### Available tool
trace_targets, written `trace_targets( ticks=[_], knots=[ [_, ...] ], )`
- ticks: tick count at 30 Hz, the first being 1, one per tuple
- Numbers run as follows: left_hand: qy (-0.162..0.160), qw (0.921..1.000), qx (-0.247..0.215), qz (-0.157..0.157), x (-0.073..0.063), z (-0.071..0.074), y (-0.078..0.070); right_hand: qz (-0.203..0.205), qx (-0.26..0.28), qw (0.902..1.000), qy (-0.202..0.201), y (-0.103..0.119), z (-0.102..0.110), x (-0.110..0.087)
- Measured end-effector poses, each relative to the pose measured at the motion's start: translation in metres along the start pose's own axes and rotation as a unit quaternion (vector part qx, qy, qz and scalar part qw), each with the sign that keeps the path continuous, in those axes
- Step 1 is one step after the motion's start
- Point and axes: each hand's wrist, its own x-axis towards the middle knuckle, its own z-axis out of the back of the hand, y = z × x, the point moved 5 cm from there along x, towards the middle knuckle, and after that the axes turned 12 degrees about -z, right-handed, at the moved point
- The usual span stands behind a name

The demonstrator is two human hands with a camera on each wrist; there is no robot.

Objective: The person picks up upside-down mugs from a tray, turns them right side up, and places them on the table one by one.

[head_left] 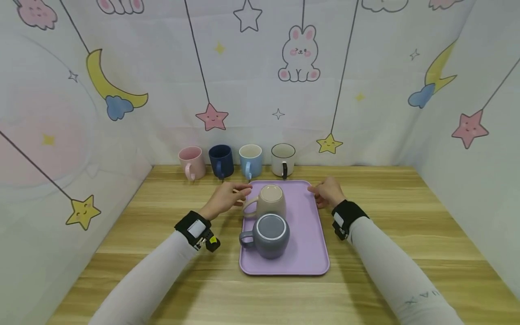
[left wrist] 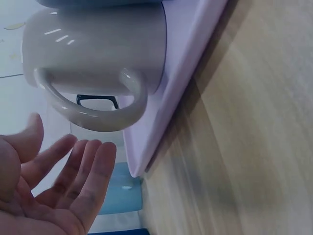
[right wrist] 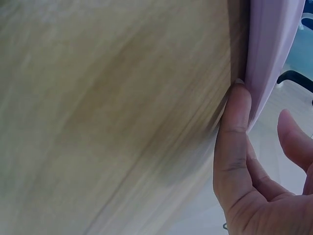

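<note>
A lilac tray lies on the wooden table. Two mugs stand upside down along its left side: a beige mug farther back and a grey mug nearer, both handles pointing left. At the tray's far left corner is my left hand, fingers extended and loosely bent. The left wrist view shows it apart from the beige mug's handle, with nothing held. My right hand is at the far right corner. In the right wrist view, a fingertip touches the underside of the tray's rim, while the thumb stays clear of it.
Along the table's back edge stands a row of upright mugs: pink, navy, light blue and white with a black handle. Behind them hangs a printed cloth backdrop. Wooden tabletop extends on both sides.
</note>
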Motion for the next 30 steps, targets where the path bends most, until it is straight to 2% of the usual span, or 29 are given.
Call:
trace_targets(
  ticks=[6, 10, 14, 22, 30],
  knots=[
    [0.039, 0.9953, 0.065, -0.060, -0.005, 0.000, -0.016, -0.003, 0.000, 1.0000, 0.003, -0.003, -0.001, 0.002],
    [0.057, 0.9918, 0.071, -0.089, -0.006, -0.004, -0.024, -0.010, 0.001, 0.9999, 0.011, -0.004, -0.002, 0.003],
    [0.065, 0.9905, 0.074, -0.096, -0.007, -0.008, -0.028, -0.010, -0.002, 0.9998, 0.017, -0.003, -0.003, 0.005],
    [0.065, 0.9853, 0.126, -0.096, -0.006, -0.011, -0.032, -0.015, -0.007, 0.9997, 0.015, -0.004, -0.004, 0.009],
    [0.057, 0.9697, 0.201, -0.126, -0.005, -0.012, -0.041, -0.028, -0.010, 0.9994, 0.019, 0.001, -0.005, 0.007]
  ],
)
